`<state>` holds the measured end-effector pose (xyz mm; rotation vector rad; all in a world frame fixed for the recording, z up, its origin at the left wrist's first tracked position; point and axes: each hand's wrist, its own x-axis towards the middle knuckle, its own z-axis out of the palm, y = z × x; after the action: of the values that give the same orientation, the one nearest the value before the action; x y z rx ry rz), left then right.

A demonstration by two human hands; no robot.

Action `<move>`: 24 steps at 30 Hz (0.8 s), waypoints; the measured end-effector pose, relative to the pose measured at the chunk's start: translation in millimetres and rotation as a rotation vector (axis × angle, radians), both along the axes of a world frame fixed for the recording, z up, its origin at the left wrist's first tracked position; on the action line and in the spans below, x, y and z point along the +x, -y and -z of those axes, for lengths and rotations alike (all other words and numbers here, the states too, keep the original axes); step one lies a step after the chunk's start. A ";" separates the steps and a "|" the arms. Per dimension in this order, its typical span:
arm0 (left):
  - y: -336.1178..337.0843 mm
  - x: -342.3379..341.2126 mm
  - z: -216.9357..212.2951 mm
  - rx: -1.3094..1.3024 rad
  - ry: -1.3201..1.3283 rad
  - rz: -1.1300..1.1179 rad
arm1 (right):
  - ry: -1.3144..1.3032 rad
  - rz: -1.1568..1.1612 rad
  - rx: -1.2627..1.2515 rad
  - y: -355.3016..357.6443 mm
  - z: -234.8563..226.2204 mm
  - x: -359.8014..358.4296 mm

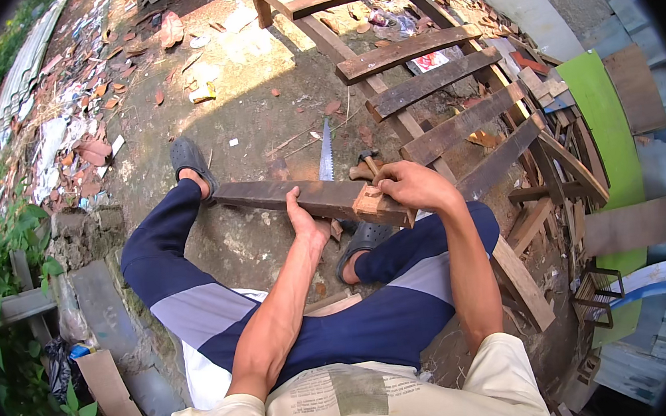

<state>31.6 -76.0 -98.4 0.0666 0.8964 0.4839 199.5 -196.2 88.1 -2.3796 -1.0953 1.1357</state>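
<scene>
The long, dark-brown, squared wooden beam (328,196) lies crosswise before the person, stretching leftward from its pale notched end (368,202), nearest the right hand (421,186), whose bent fingers' hold cannot be told, while the left hand (308,223) grips its middle.

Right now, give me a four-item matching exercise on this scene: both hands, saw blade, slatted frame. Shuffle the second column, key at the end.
Things
1. Left hand
2. Right hand
3. Saw blade
4. Slatted frame

Place or state
A. Toothed and pointing away from the person, just beyond the dark beam
B. At the beam's right end
C. Wooden, with several crosspieces, toward the picture's upper right
D. At the beam around mid-length, thumb up against its side

Pairs: 1-D, 2-B, 3-A, 4-C
</scene>
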 end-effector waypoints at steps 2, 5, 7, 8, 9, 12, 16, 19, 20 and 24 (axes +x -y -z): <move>-0.1 -0.8 -11.6 0.036 0.113 0.018 | 0.054 0.017 0.143 19.2 -16.1 -19.2; -11.3 -2.7 -36.9 0.091 0.210 0.090 | 0.063 0.118 0.264 33.8 -36.5 -47.1; -25.0 1.9 -54.9 0.121 0.265 0.043 | 0.091 0.173 0.334 36.9 -41.6 -60.6; -34.1 4.1 -64.8 0.140 0.290 0.017 | 0.103 0.197 0.374 36.1 -43.2 -66.6; -41.3 7.9 -74.1 0.145 0.277 -0.030 | 0.083 0.216 0.401 36.7 -42.9 -71.8; -67.0 2.1 -102.3 0.141 0.329 -0.114 | 0.127 0.172 0.627 34.4 -12.8 -80.8; -115.1 -20.0 -105.6 0.432 0.327 -0.035 | 0.248 0.130 0.731 7.6 -10.9 -104.5; -133.4 -27.4 -115.6 0.570 0.369 -0.066 | 0.357 0.109 0.788 -11.3 -2.3 -116.4; -137.0 -31.8 -121.2 0.606 0.368 -0.090 | 0.375 0.096 0.808 -16.8 0.7 -119.5; -142.6 -43.4 -122.0 0.654 0.349 -0.113 | 0.456 0.119 0.898 -31.3 17.9 -133.8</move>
<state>-11.8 66.5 23.5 0.5143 0.3738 0.8517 65.7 -164.9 70.2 -1.9237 -1.2171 -0.0188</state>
